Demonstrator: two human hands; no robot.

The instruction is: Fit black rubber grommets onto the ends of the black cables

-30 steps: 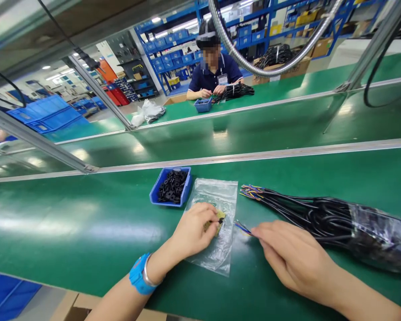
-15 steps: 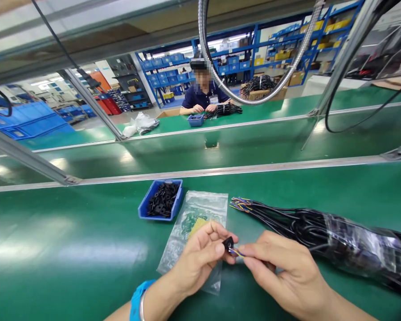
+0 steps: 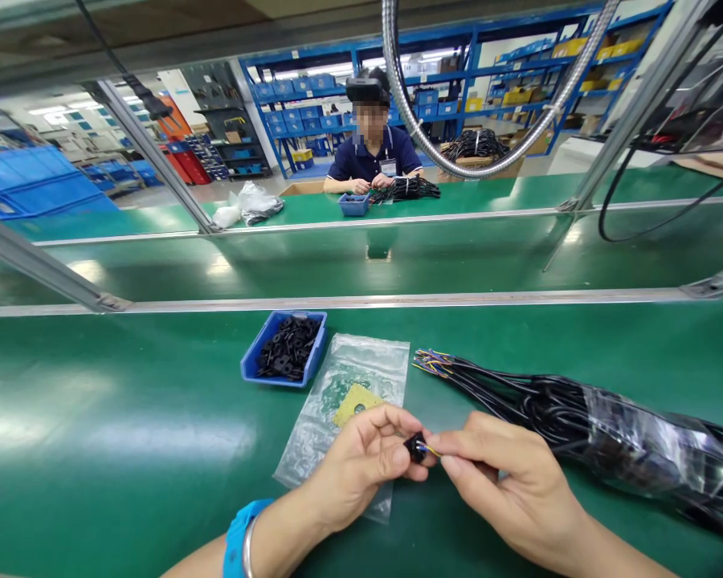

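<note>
Both hands come together low in the middle of my feed: the left hand pinches a small black part between thumb and fingers, and the right hand pinches thin coloured wires between thumb and forefinger. From where I sit, the wire ends meet the face of the black part, above the counter; whether they have gone in is too small for me to tell. As for writing, I can make out a yellow patch with a dark round mark on the clear bag beneath, and a badge on the shirt of a co-worker opposite, its print too small to read. My counter is glossy green, streaked with reflected light, and edged along its far side by a metal rail. Just left of the clear bag I see a blue bin filled with black pieces; to its right lies a film-wrapped cable bundle with bared coloured ends. Beyond the rail, the co-worker sits at a second green surface, blue shelving of bins stands behind, and a metal hose loops down.
</note>
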